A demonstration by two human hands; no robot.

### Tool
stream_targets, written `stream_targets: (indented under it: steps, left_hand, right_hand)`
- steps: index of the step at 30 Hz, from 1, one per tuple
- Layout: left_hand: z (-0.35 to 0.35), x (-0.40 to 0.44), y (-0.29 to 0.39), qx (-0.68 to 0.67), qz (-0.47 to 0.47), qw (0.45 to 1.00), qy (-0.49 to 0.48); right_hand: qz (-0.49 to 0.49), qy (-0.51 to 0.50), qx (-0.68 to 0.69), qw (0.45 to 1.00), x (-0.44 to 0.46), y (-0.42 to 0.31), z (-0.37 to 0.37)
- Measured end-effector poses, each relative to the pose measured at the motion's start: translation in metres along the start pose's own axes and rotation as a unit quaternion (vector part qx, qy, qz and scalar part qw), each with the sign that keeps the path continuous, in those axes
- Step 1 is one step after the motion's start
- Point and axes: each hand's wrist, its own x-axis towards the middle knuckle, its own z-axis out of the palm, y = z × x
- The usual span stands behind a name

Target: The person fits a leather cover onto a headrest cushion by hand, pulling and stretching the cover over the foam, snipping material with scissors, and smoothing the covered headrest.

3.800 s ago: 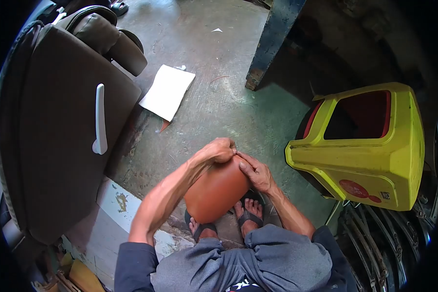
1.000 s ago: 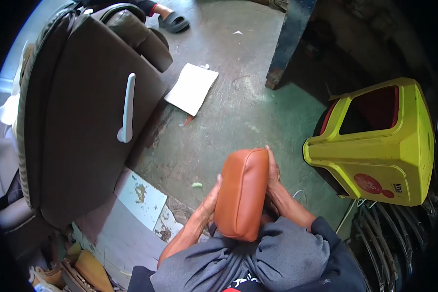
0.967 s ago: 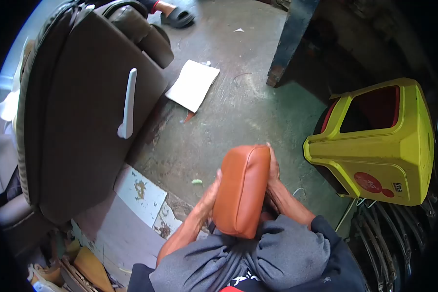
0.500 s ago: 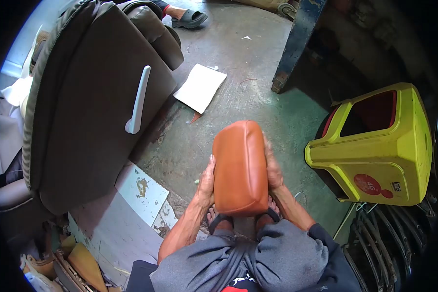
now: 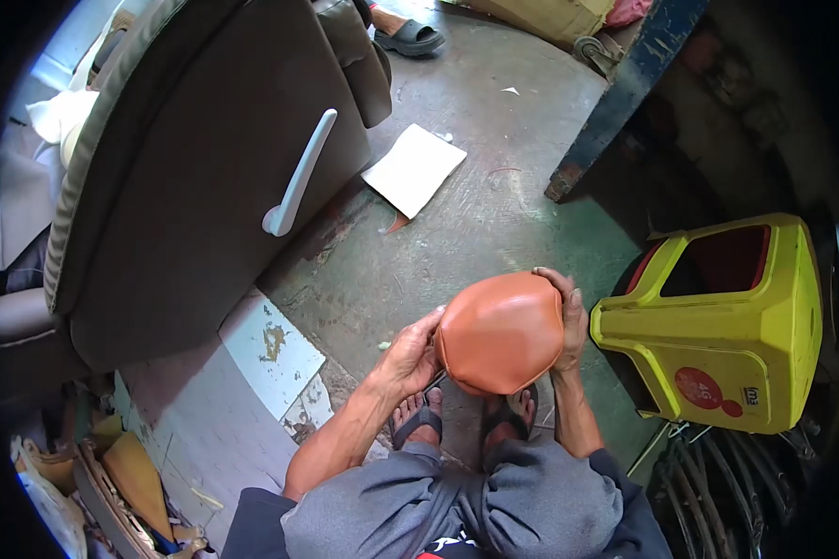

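An orange-brown leatherette cushion [image 5: 501,331], padded and with a seam round its edge, is held up between both hands above my feet. One rounded end of it faces me. My left hand [image 5: 410,356] grips its left side, thumb on top near the upper edge. On the far right side, my right hand [image 5: 571,321] wraps round it with the fingers curled over the upper corner. The undersides of both hands' grips are hidden behind the cushion.
A dark recliner [image 5: 205,177] with a pale lever [image 5: 303,172] stands at left. A yellow plastic stool [image 5: 718,326] lies on its side at right, near a blue metal leg [image 5: 625,98]. White sheet [image 5: 415,170] lies on the floor. A person's sandalled foot [image 5: 410,37] shows behind.
Both hands have turned the cushion from showing its long seamed side to showing its rounded end. It sits slightly further right. The whole view has shifted a little as my head moved.
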Motion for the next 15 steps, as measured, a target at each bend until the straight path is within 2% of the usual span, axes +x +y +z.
stream_targets:
  steps: [2,3,5,6,8,9,11,12,14,15]
  left_hand:
    - [-0.001,0.001,-0.003,-0.015,-0.008,1.000,-0.015]
    - [0.002,0.003,-0.005,-0.024,-0.025,0.999,-0.007]
    - [0.003,0.007,-0.008,-0.038,-0.042,0.998,0.001]
    - [0.001,0.014,-0.007,-0.012,-0.038,0.999,0.005]
    - [-0.006,0.021,-0.009,0.012,-0.035,0.999,0.011]
    - [-0.009,0.024,-0.007,0.049,-0.027,0.998,0.040]
    - [-0.030,0.033,-0.011,0.122,-0.011,0.986,0.114]
    - [-0.043,0.040,-0.012,0.122,-0.011,0.986,0.114]
    - [-0.063,0.041,-0.015,0.207,0.045,0.964,0.162]
    - [-0.061,0.040,-0.011,0.223,0.099,0.957,0.154]
  right_hand:
    - [-0.072,-0.016,-0.137,0.988,0.009,-0.006,-0.004]
    - [-0.074,-0.020,-0.138,0.987,0.011,-0.002,-0.003]
    - [0.047,0.048,-0.156,0.985,0.010,0.010,-0.003]
    - [0.045,0.046,-0.158,0.985,0.010,0.011,-0.001]
    - [0.087,0.047,-0.338,0.936,0.004,0.013,0.007]
    - [0.090,0.053,-0.382,0.918,0.000,0.024,0.008]
    - [0.075,0.047,-0.394,0.915,-0.004,0.026,0.012]
    - [0.058,0.038,-0.404,0.912,-0.004,0.027,0.016]
    - [0.047,0.039,-0.404,0.913,-0.005,0.027,0.022]
    - [0.033,0.026,-0.399,0.916,-0.001,0.028,0.023]
